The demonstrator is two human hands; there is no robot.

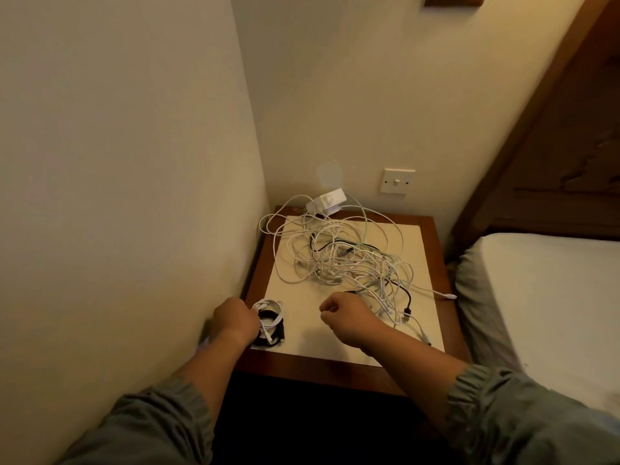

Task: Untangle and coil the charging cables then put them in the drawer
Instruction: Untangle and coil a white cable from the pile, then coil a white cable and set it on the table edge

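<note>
While the left hand [235, 318] pinches the coiled cables [269, 325] and the right hand [347, 317] is fisted, apparently empty, the tangle [349, 260] on the bedside table [432, 229] needs freeing next.

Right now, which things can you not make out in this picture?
Head view only:
- Drawer: out of sight below the wooden bedside table.
- Right hand: fist turned away hides whether it grips anything.
- Tangled white and black cables: overlap prevents a count.
- Left hand covers part of the small coiled bundle.
</note>
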